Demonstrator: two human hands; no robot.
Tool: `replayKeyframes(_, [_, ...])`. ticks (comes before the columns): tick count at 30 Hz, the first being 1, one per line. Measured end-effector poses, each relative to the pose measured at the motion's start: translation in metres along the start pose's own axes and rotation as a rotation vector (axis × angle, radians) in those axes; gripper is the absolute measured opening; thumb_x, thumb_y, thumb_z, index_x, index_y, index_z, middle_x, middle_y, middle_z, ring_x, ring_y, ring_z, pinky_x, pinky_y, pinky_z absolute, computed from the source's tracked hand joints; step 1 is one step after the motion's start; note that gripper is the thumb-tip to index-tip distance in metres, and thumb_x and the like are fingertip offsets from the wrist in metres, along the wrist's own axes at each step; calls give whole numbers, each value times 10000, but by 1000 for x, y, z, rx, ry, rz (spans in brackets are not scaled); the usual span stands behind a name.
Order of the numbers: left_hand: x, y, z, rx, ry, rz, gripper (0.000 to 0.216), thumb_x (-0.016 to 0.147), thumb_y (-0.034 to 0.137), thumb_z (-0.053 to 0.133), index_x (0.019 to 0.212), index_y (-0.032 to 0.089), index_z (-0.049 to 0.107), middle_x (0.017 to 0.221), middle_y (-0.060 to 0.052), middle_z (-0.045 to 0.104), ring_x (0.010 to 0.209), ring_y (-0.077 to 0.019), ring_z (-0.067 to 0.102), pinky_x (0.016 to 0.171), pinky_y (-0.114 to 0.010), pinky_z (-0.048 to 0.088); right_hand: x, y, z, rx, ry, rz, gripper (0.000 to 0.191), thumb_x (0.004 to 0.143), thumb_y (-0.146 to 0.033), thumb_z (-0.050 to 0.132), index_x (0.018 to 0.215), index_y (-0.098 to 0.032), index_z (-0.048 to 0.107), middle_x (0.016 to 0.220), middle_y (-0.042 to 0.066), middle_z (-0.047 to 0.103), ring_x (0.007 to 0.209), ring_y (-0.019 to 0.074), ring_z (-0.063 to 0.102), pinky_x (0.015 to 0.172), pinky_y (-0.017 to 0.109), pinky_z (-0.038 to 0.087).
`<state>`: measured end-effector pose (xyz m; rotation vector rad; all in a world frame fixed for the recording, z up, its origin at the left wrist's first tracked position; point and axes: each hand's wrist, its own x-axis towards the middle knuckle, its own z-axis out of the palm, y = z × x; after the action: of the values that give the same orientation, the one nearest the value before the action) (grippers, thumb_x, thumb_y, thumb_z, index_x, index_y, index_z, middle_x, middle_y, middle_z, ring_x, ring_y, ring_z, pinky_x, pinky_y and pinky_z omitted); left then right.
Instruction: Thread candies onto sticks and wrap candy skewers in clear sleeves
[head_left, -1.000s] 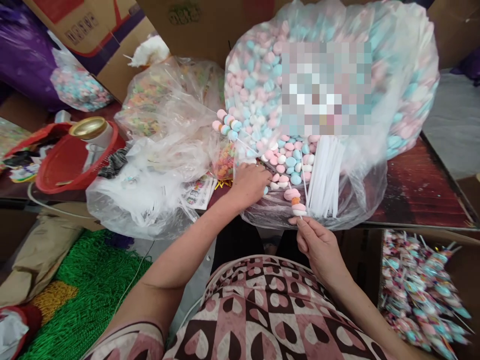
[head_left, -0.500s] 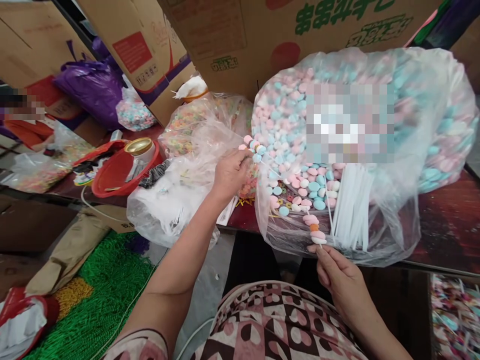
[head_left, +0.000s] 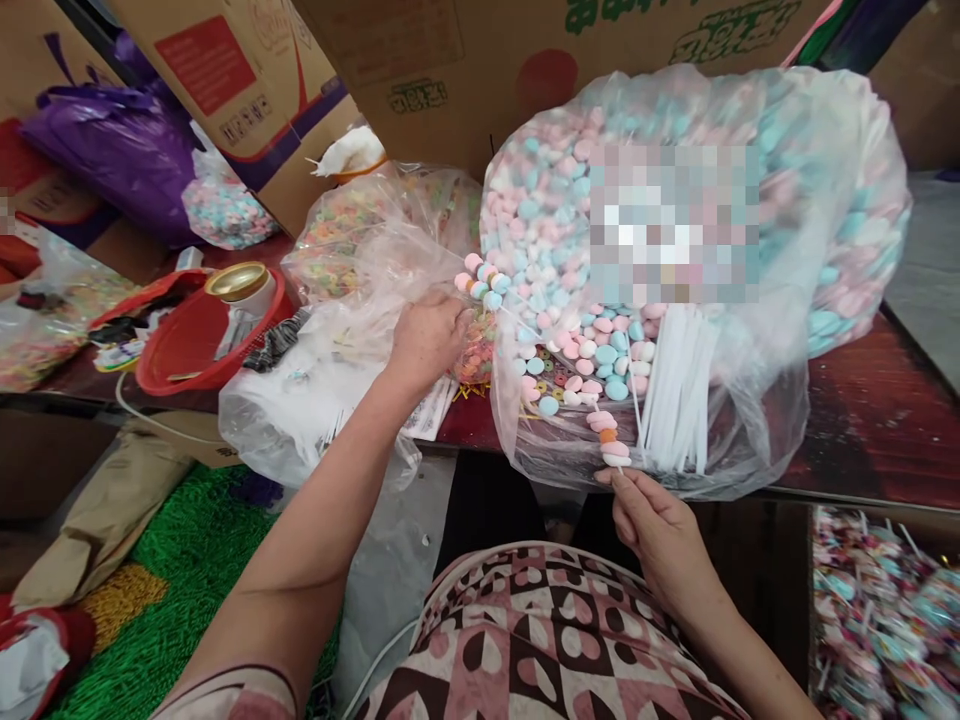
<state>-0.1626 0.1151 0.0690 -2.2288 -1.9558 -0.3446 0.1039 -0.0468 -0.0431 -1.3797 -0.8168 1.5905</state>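
Observation:
My right hand [head_left: 651, 510] pinches the lower end of a marshmallow skewer [head_left: 609, 440], a thin stick carrying pink and white marshmallows with an orange gummy between them. Behind it, loose pink, blue and white marshmallows [head_left: 604, 350] spill from a large clear bag [head_left: 517, 440]. A bundle of white sticks [head_left: 679, 390] lies on that plastic. My left hand [head_left: 431, 335] reaches down at a bag of gummy rings [head_left: 478, 348], its fingertips hidden. Just beyond that hand, threaded marshmallows and gummies [head_left: 482, 282] rest in a cluster against the marshmallow bag.
Cardboard boxes [head_left: 420, 60] stand behind the bags. To the left are a red basin [head_left: 169, 355] with a gold-lidded jar [head_left: 238, 285], and a purple bag [head_left: 120, 150]. Green shredded filler [head_left: 172, 540] lies below. Wrapped candies [head_left: 870, 610] fill a container at lower right.
The view has shifted slightly right and down. My left hand has drawn a little left and lower, away from the threaded cluster. My right hand keeps its hold on the skewer.

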Motion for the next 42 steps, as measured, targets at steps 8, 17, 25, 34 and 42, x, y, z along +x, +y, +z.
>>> replayKeyframes(8, [-27, 79, 13, -127, -150, 357, 295, 969, 257, 412, 929, 183, 694, 883, -77, 667, 868, -208, 616, 789, -336, 446, -1, -6, 2, -5, 24, -4, 392, 804, -551, 651, 896, -171, 683, 448, -79, 339, 427, 85, 273, 434, 231, 157])
replayKeyframes(17, [-18, 101, 69, -50, -317, 312, 216, 919, 195, 500, 935, 148, 709, 988, -123, 670, 968, -263, 628, 819, -392, 458, -3, -7, 0, -22, 33, -37, 388, 828, -540, 624, 915, -167, 683, 451, -81, 333, 425, 83, 261, 422, 232, 139])
replayKeyframes(25, [-45, 101, 52, -1112, -328, -149, 222, 872, 278, 589, 1016, 175, 724, 1006, -56, 734, 937, -187, 659, 847, -307, 493, -4, -18, -4, -89, -52, -100, 362, 881, -503, 581, 941, -165, 695, 455, -78, 353, 429, 80, 297, 453, 243, 186])
replayKeyframes(34, [-66, 125, 64, -1526, -263, -377, 203, 775, 304, 692, 922, 177, 750, 949, -36, 749, 896, -163, 653, 858, -281, 486, -6, -25, -2, -149, -52, -111, 360, 898, -482, 553, 963, -156, 693, 455, -79, 362, 418, 77, 309, 458, 244, 194])
replayKeyframes(42, [-69, 131, 55, -1754, -314, -429, 303, 766, 471, 700, 767, 172, 744, 847, -25, 722, 792, -128, 614, 750, -244, 460, -9, -29, 0, -188, -55, -129, 358, 892, -468, 549, 953, -148, 698, 465, -73, 378, 424, 84, 337, 457, 241, 237])
